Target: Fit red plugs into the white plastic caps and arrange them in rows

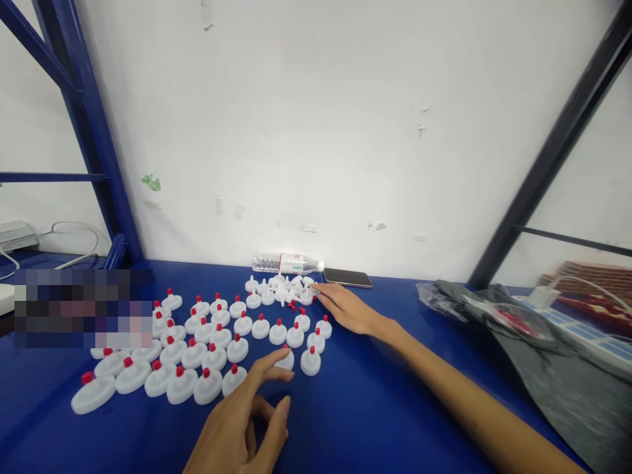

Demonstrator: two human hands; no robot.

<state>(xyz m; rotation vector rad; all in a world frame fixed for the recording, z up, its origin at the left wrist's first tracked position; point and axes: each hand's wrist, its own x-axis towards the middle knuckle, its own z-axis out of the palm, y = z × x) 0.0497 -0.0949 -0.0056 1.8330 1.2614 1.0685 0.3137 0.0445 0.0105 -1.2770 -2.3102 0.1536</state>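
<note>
My left hand (247, 415) is in the near middle, thumb and index finger apart. Its index fingertip is at a white nozzle cap with a red tip (285, 359), partly covering it; whether they touch I cannot tell. My right hand (348, 308) stretches forward, fingers extended at the right edge of a pile of white nozzle caps without red tips (281, 291). Small loose red tips (292, 306) lie just left of that hand. Many red-tipped white caps (195, 354) stand upright in rough rows on the left and middle of the blue table.
A clear plastic bottle (291, 264) lies on its side by the wall, with a dark phone (348, 278) beside it. Grey plastic bags (494, 329) and a power strip (582, 329) lie on the right. Blue metal frame posts (93, 131) rise at left.
</note>
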